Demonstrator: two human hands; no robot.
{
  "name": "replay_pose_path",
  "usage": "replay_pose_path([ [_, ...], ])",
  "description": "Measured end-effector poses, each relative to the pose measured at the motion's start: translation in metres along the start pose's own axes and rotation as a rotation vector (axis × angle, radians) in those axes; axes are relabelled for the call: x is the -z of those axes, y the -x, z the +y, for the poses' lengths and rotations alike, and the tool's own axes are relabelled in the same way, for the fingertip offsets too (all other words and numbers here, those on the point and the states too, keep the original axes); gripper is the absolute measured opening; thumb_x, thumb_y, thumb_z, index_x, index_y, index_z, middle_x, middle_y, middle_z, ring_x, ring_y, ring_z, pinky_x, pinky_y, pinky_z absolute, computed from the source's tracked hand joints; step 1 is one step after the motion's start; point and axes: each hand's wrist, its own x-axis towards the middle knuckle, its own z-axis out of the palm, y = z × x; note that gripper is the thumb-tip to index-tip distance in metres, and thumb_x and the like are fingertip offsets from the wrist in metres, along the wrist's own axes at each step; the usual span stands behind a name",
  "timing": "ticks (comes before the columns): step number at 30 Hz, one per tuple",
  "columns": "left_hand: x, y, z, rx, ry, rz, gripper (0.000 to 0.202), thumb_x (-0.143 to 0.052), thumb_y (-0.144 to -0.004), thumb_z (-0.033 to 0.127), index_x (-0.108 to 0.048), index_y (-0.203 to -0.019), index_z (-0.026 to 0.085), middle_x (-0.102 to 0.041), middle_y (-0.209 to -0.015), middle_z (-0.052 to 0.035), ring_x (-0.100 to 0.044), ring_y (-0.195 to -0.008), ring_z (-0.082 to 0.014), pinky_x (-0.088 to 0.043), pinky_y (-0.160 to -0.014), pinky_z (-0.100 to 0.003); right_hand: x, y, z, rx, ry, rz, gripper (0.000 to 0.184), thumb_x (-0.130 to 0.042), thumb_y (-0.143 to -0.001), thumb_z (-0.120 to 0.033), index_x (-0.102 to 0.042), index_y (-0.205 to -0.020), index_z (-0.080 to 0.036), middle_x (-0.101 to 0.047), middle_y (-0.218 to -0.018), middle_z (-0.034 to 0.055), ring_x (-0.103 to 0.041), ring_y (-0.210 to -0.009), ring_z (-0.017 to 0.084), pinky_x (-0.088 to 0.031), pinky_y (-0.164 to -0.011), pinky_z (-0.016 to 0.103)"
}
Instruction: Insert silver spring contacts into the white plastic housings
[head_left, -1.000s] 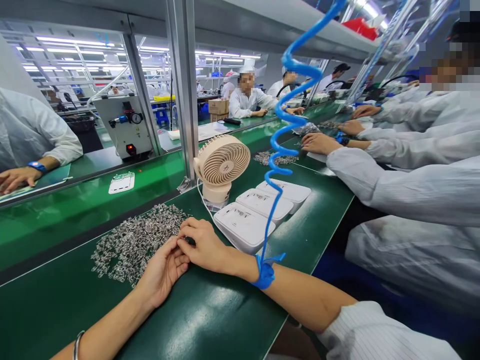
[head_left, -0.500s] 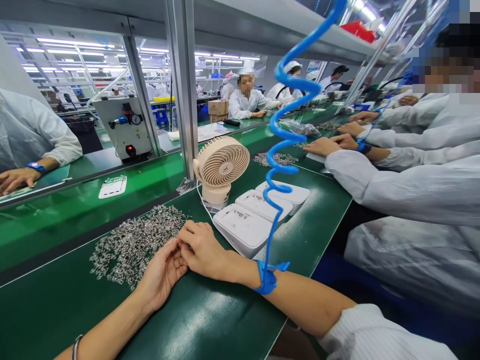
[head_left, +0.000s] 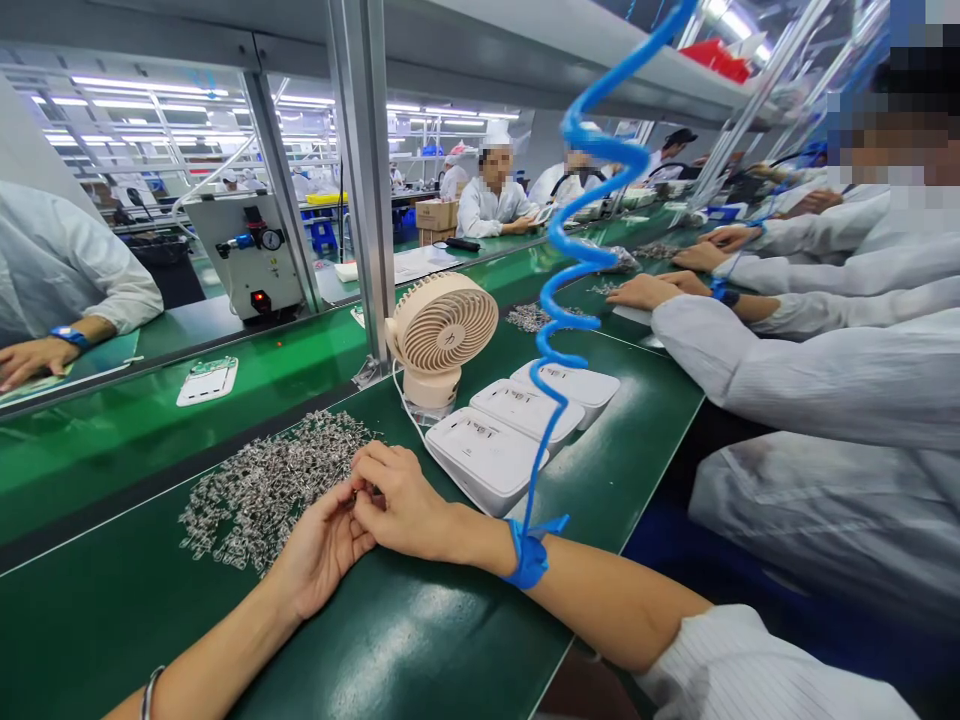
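A wide heap of small shiny metal clips (head_left: 270, 480) lies on the green bench top (head_left: 420, 640). My left hand (head_left: 319, 550) and my right hand (head_left: 401, 500) meet at the heap's near right edge, fingertips pinched together on a small metal piece that I can barely make out. A blue wrist strap (head_left: 529, 555) with a coiled blue cord (head_left: 570, 300) is on my right wrist. Three white plastic housings (head_left: 487, 455) lie in a row just right of my hands.
A beige desk fan (head_left: 442, 335) stands behind the housings by a metal post (head_left: 367, 200). A white housing (head_left: 206, 380) rides the green conveyor (head_left: 150, 420). A co-worker's white sleeves (head_left: 810, 370) reach in from the right. Other people work across the line beside a grey machine (head_left: 251, 250).
The white housing on the conveyor has travelled left. My hands have stayed pinched at the heap's edge with small finger shifts. The coiled cord has swayed.
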Motion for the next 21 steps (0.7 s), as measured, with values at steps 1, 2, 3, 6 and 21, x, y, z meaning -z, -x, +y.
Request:
replay_pose_path([
  [1,-0.0006,0.0002,0.0001,-0.004,0.000,0.001,0.018,-0.039,-0.087,0.012,-0.057,-0.081,0.013,-0.064,-0.065,-0.0031,-0.063,-0.057,-0.0119,-0.054,-0.055,-0.020,-0.0002,-0.0001,0.0004,0.004,0.005,0.002,0.011,-0.046,-0.068,-0.007,-0.047,-0.071,-0.018,-0.055,-0.082,0.0021,-0.051,-0.076,0.014,-0.036,-0.069,0.028],
  [2,-0.0011,0.0004,0.0001,-0.006,-0.001,0.002,0.018,-0.039,-0.087,0.012,-0.057,-0.082,0.013,-0.064,-0.066,-0.0031,-0.063,-0.057,-0.0118,-0.054,-0.055,-0.020,-0.0005,-0.0002,0.0008,0.001,0.011,0.002,0.010,-0.047,-0.068,-0.008,-0.047,-0.071,-0.018,-0.055,-0.082,0.0021,-0.051,-0.076,0.014,-0.035,-0.069,0.028],
  [3,-0.0015,0.0006,0.0001,-0.009,-0.003,0.002,0.017,-0.039,-0.087,0.012,-0.056,-0.084,0.013,-0.064,-0.067,-0.0034,-0.063,-0.058,-0.0119,-0.054,-0.055,-0.021,-0.0009,-0.0003,0.0011,-0.008,0.018,0.001,0.009,-0.047,-0.069,-0.009,-0.047,-0.070,-0.018,-0.056,-0.082,0.0021,-0.051,-0.076,0.014,-0.035,-0.069,0.028],
  [6,-0.0016,0.0004,-0.0003,-0.017,-0.012,0.003,0.016,-0.040,-0.088,0.013,-0.056,-0.089,0.013,-0.065,-0.070,-0.0042,-0.064,-0.060,-0.0124,-0.054,-0.056,-0.021,-0.0014,-0.0004,0.0011,-0.042,0.042,-0.006,0.007,-0.049,-0.069,-0.011,-0.046,-0.068,-0.018,-0.057,-0.084,0.0023,-0.052,-0.076,0.014,-0.034,-0.068,0.028],
  [21,0.0057,-0.0036,-0.0025,-0.048,-0.062,0.022,0.013,-0.044,-0.088,0.013,-0.056,-0.084,0.015,-0.064,-0.070,-0.0028,-0.061,-0.057,-0.0095,-0.054,-0.057,-0.020,0.0078,-0.0047,-0.0004,-0.150,0.143,-0.099,0.006,-0.052,-0.072,-0.012,-0.054,-0.068,-0.016,-0.060,-0.086,0.0014,-0.049,-0.071,0.013,-0.028,-0.063,0.029],
])
